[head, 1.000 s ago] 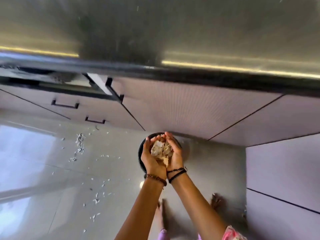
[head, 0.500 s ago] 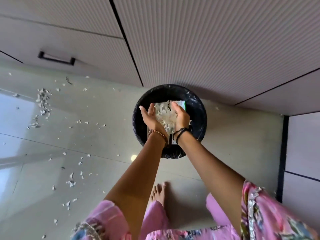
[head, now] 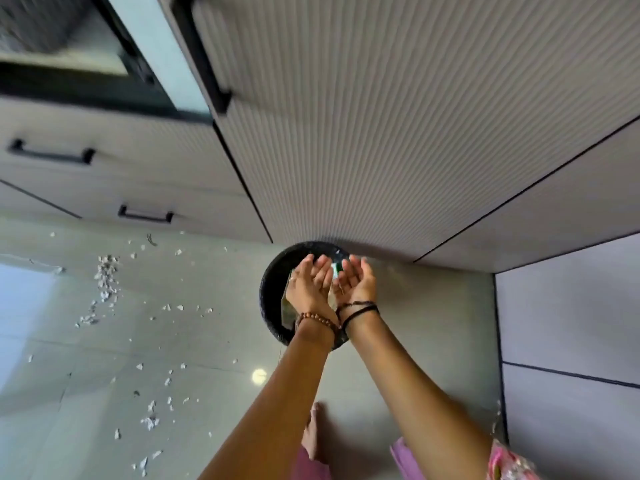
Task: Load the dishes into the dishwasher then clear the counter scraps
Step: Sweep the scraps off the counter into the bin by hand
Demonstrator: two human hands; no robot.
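Bin point(head: 273, 299): black, round, standing on the floor at the foot of the cabinet, mouth facing up; being round, it has no long axis to tell.
Bin contents: a pale carton-like piece point(head: 334, 270) with a green patch shows between the hands; any print on it is too blurred to read.
Left hand point(head: 309, 284): over the bin, palm turned toward the right hand, fingers straight and pointing to 12 o'clock; holds nothing.
Right hand point(head: 356, 282): just beside the left, at its 3 o'clock, palm up and cupped, fingers relaxed and slightly curled; holds nothing that can be seen.
Wrists: touching or nearly so; a brown bead bracelet point(head: 317, 318) on the left, dark cords point(head: 358, 308) on the right.
Scraps point(head: 107, 277): white bits strewn over the floor at 9 o'clock of the bin, well apart from it, the densest heap running roughly 12 to 6 o'clock.
Cabinet point(head: 381, 133): ribbed pale fronts with black handles, at 12 o'clock of the bin.
Foot point(head: 311, 434): bare, on the floor at 6 o'clock of the bin.
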